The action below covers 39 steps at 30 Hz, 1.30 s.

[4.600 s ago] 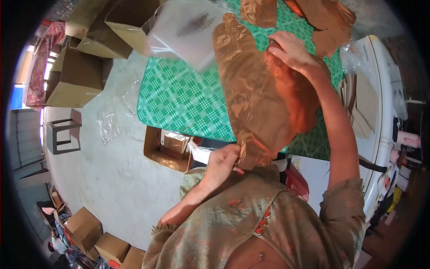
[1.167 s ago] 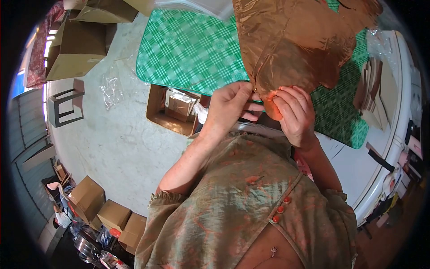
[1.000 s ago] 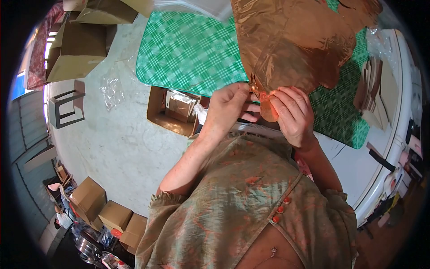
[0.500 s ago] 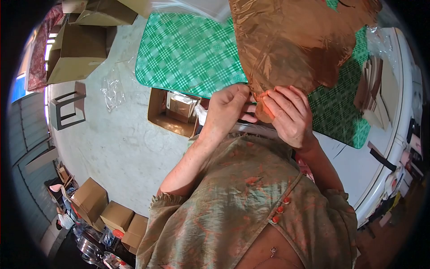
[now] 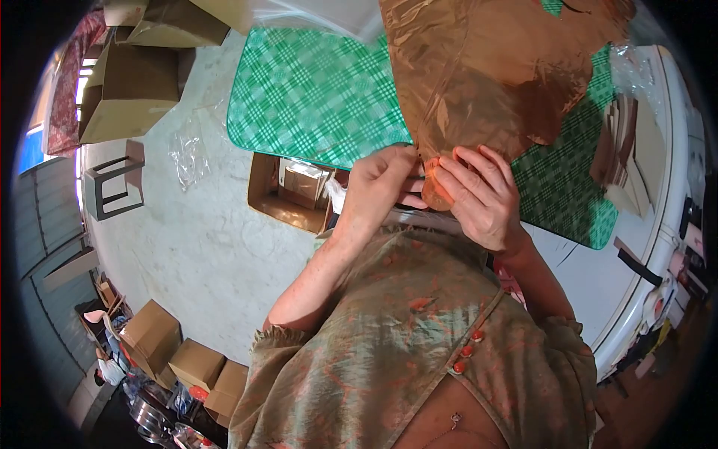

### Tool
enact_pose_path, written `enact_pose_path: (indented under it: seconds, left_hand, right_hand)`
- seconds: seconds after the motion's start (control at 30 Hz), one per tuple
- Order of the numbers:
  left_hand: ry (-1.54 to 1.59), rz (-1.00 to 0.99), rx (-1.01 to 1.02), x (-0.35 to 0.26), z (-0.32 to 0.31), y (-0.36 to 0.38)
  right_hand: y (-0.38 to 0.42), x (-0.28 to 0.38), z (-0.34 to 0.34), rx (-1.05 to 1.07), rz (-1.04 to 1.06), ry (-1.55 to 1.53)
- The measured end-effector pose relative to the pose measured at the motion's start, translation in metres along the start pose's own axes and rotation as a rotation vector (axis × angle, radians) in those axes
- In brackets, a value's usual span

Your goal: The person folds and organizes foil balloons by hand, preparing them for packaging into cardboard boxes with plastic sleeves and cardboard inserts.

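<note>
A large copper-coloured sheet of thin, shiny film (image 5: 493,82) lies spread and wrinkled over the green checked mat (image 5: 314,97). Its near end narrows to a gathered bit between my hands, at the mat's front edge. My left hand (image 5: 379,179) is closed, thumb against the index finger, at the sheet's left corner; the exact pinch point is partly hidden. With bent fingers, my right hand (image 5: 482,198) grips the gathered end, and orange-tinted film shows around its fingertips.
An open cardboard box (image 5: 288,202) holding small packets sits below the mat's edge. On the floor are a dark stool-like frame (image 5: 116,179) and crumpled clear plastic (image 5: 189,157). Cardboard pieces (image 5: 628,157) lean at right on a white table (image 5: 576,262). Larger cartons (image 5: 142,90) stand upper left.
My right fingers have shifted slightly and lifted apart a little on the film's gathered end. My left hand stays nearly in place. The view has moved very slightly.
</note>
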<state>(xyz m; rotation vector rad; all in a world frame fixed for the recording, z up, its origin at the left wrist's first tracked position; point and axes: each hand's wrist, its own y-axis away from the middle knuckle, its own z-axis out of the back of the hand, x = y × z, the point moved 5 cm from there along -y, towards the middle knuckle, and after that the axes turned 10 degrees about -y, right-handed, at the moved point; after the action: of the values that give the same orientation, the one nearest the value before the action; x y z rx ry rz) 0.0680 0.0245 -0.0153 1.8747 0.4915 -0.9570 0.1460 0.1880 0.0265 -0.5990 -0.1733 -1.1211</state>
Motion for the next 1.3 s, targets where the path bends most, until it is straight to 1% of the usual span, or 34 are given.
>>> enact_pose_path:
  seconds: [0.07,0.2,0.27,0.33,0.43,0.5,0.6,0.7,0.8,0.9,1.0,1.07,1.2,1.3]
  left_hand:
    - [-0.055,-0.018,0.037,-0.003,-0.002,-0.001]
    - [-0.163,-0.045,0.016,0.001,-0.001,-0.004]
    - [-0.125,-0.046,-0.019,0.001,-0.003,-0.003]
    - [-0.09,-0.042,-0.024,0.0,-0.005,-0.001]
    - [-0.127,-0.043,-0.066,-0.002,-0.005,0.002]
    - [-0.114,-0.059,-0.085,0.0,-0.005,0.002]
    - [-0.102,-0.068,-0.075,0.011,0.001,-0.003]
    - [-0.138,-0.066,-0.094,0.01,0.001,-0.003]
    - [-0.133,-0.073,-0.1,0.006,-0.001,-0.001]
    - [-0.135,-0.084,-0.085,0.015,0.006,-0.006]
    - [-0.151,-0.091,-0.066,0.019,0.009,-0.008]
    - [-0.165,-0.094,-0.072,0.016,0.009,-0.007]
    - [-0.154,-0.087,-0.077,0.011,0.005,-0.005]
    - [-0.128,-0.086,-0.069,0.011,0.004,-0.004]
  right_hand:
    - [-0.001,0.0,0.001,0.003,-0.006,-0.005]
    - [-0.002,0.001,0.003,0.01,-0.017,-0.005]
    - [-0.003,0.002,0.003,-0.02,-0.024,-0.015]
    - [-0.005,0.003,0.006,-0.005,-0.032,-0.072]
    - [-0.006,0.002,0.015,0.012,-0.066,-0.181]
    - [-0.009,-0.001,0.027,-0.01,-0.086,-0.178]
    - [-0.007,-0.022,0.042,-0.074,-0.164,0.018]
    - [-0.001,-0.061,0.053,-0.257,-0.221,0.262]
    - [-0.009,-0.098,0.075,-0.326,-0.301,0.422]
    - [-0.012,-0.139,0.081,-0.322,-0.334,0.522]
    - [-0.012,-0.169,0.077,-0.328,-0.346,0.444]
    - [-0.013,-0.18,0.074,-0.347,-0.326,0.459]
    - [-0.015,-0.193,0.075,-0.334,-0.296,0.432]
    - [-0.019,-0.188,0.08,-0.378,-0.245,0.392]
